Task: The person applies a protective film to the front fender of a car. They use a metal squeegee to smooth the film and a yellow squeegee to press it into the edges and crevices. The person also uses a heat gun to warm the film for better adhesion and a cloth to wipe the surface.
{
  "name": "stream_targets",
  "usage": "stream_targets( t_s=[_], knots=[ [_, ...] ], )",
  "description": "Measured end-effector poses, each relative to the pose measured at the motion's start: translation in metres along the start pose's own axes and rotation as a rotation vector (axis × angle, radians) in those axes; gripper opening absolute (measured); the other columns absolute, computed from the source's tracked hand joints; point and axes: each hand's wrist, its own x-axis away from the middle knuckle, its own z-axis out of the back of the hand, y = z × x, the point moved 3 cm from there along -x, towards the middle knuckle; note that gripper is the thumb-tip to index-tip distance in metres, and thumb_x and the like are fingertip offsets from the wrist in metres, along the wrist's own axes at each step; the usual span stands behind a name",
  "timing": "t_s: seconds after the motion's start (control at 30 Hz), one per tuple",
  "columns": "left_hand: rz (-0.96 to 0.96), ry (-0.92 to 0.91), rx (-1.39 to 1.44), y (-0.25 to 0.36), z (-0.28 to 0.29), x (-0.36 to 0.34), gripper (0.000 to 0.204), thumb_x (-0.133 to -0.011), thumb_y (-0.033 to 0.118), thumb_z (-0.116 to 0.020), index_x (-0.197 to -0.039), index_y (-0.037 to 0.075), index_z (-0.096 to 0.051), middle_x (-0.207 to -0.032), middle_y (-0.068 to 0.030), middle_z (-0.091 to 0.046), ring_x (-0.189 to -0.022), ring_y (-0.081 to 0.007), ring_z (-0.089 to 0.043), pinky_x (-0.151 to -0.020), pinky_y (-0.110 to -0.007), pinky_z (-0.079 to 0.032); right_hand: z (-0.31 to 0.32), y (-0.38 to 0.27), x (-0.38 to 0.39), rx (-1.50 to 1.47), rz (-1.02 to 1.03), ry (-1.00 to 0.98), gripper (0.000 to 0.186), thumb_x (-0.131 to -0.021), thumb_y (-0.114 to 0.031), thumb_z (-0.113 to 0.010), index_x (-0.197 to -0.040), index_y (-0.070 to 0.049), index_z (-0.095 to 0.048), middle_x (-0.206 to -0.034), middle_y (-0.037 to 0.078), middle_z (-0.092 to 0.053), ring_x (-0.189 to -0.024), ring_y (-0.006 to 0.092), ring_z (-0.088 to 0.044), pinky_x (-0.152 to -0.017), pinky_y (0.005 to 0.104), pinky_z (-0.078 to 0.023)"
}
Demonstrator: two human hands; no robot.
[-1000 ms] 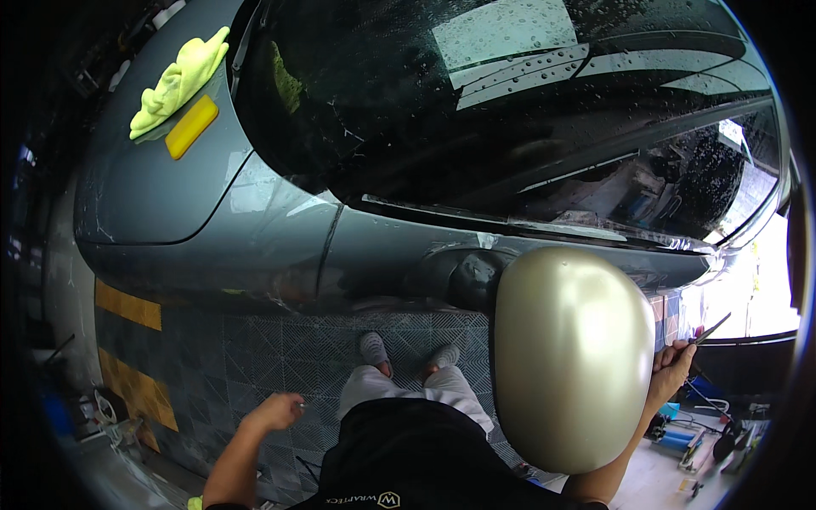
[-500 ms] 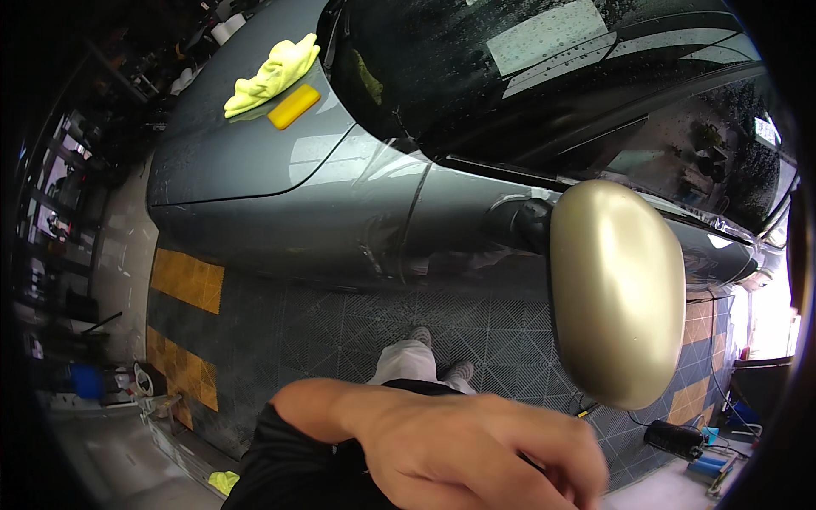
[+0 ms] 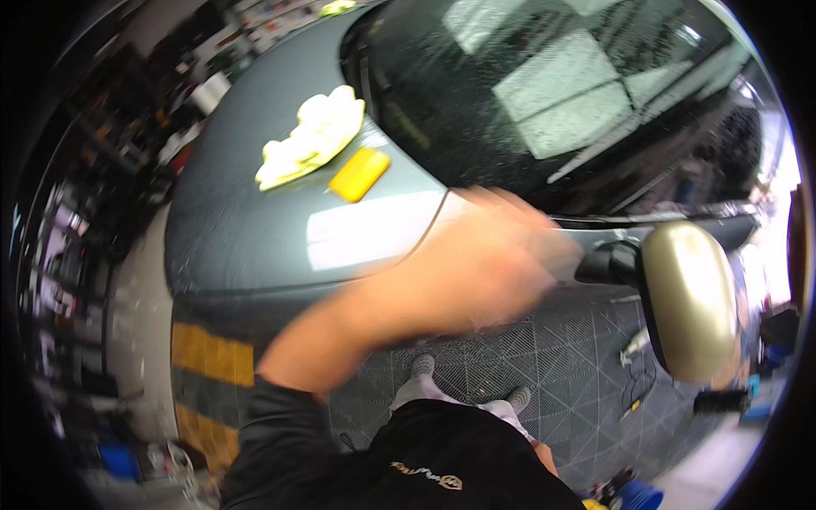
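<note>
Our left hand reaches across from the lower left, over the side edge of the gray car, by the hood's rear corner. It is blurred; the fingers look curled, but we cannot tell whether they grip anything or touch the paint. Just right of it, on a black stalk, the gold mirror cap juts past the car's side edge. By our right thigh we see a strip of bare skin; how the right hand is held we cannot tell. Between the car's side and our black shirt runs dark ribbed floor, giving us standing room.

On the hood, a crumpled yellow-green cloth lies near the windshield edge, with a yellow block just beside it, nearer the side edge, where a white reflection falls. The dark windshield also carries bright reflections. Orange-yellow tiles sit below the hood's front corner, and a blue tub stands at our lower right.
</note>
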Motion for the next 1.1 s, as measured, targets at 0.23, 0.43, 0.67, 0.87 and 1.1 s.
stream_targets(
  t_s=[0.23,0.43,0.67,0.87,1.1],
  knots=[
    [0.925,0.062,-1.123,-0.143,0.200,0.223,0.049,-0.090,0.020,-0.076,-0.131,-0.002,-0.062,-0.131,-0.0244,-0.063,-0.122,-0.0416,-0.059,-0.107,-0.048,-0.046,-0.048,-0.050,0.016,0.127,-0.222,-0.314,0.039,-0.084,-0.023,-0.058,-0.112,0.001,-0.072,-0.109,0.028,-0.072,-0.103,0.0450,-0.070,-0.091,0.0509,-0.056],
    [0.459,0.038,-0.477,-0.078,0.075,0.122,0.034,-0.095,0.013,-0.069,-0.126,0.001,-0.066,-0.130,-0.0203,-0.062,-0.123,-0.0404,-0.058,-0.108,-0.047,-0.045,-0.072,-0.046,0.057,-0.702,-0.466,-0.426,0.040,-0.097,-0.017,-0.059,-0.134,-0.002,-0.061,-0.092,0.008,-0.070,-0.072,0.0184,-0.065,-0.066,0.0331,-0.057],
    [-0.218,-0.244,-0.874,-0.061,-0.073,-0.017,0.046,-0.084,0.011,-0.069,-0.129,0.015,-0.070,-0.158,-0.0144,-0.045,-0.150,-0.0363,-0.036,-0.120,-0.067,-0.023,-0.076,-0.064,0.069,-0.639,-0.439,-0.446,0.046,-0.093,-0.010,-0.059,-0.136,0.006,-0.055,-0.094,0.014,-0.072,-0.077,0.0211,-0.070,-0.063,0.0356,-0.060],
    [-0.304,-0.323,-0.917,-0.094,-0.114,-0.082,0.046,-0.094,0.024,-0.062,-0.139,0.016,-0.065,-0.163,-0.0122,-0.039,-0.156,-0.0365,-0.025,-0.121,-0.071,-0.015,-0.138,-0.041,0.097,-0.639,-0.422,-0.348,0.050,-0.091,-0.010,-0.060,-0.140,-0.004,-0.059,-0.097,0.012,-0.073,-0.076,0.0199,-0.070,-0.072,0.0369,-0.060],
    [-0.343,-0.424,-0.979,-0.103,-0.130,-0.120,0.051,-0.095,0.024,-0.060,-0.145,0.016,-0.060,-0.165,-0.0121,-0.036,-0.157,-0.0360,-0.023,-0.123,-0.070,-0.010,-0.133,-0.075,0.117,-0.779,-0.543,-0.232,0.053,-0.088,-0.010,-0.063,-0.141,-0.006,-0.059,-0.092,0.011,-0.073,-0.074,0.0199,-0.069,-0.073,0.0369,-0.059]
  ],
)
